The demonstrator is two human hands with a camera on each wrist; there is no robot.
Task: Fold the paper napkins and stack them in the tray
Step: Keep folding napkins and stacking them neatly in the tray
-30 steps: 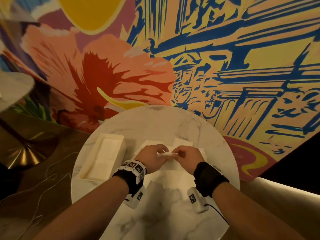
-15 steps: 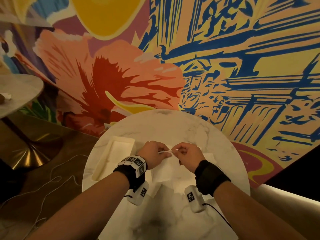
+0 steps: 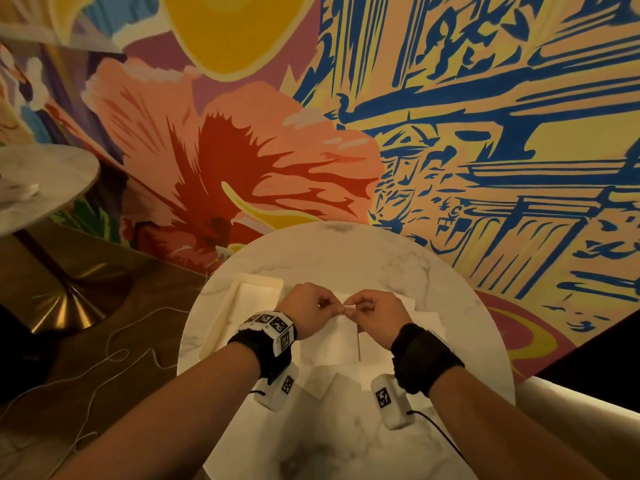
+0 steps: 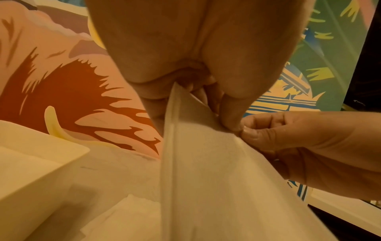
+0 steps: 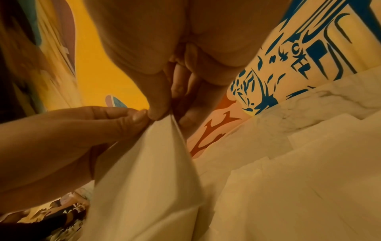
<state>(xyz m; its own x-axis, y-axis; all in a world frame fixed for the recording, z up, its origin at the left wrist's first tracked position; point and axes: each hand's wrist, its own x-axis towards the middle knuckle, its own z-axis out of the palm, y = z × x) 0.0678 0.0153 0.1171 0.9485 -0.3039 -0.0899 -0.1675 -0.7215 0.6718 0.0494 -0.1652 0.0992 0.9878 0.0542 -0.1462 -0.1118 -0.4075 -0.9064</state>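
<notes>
A white paper napkin (image 3: 332, 341) hangs above the round marble table (image 3: 363, 268), pinched at its top edge by both hands. My left hand (image 3: 311, 311) and right hand (image 3: 374, 313) meet fingertip to fingertip at the napkin's upper corner. In the left wrist view the napkin (image 4: 216, 187) drapes down from my left thumb and fingers, with the right hand (image 4: 309, 141) pinching beside them. The right wrist view shows the same napkin (image 5: 148, 187) and the left hand (image 5: 72, 133). The cream tray (image 3: 249, 289) lies left of the hands.
More unfolded white napkins (image 3: 408, 344) lie spread on the table under and right of the hands. A painted mural wall stands just behind the table. A second round table (image 3: 41, 181) is off to the left, with thin cables (image 3: 114, 355) on the floor.
The hands have lifted the napkin off the table and brought its top corners together, so the fingertips now touch. The head camera has tilted, shifting the table lower right in view.
</notes>
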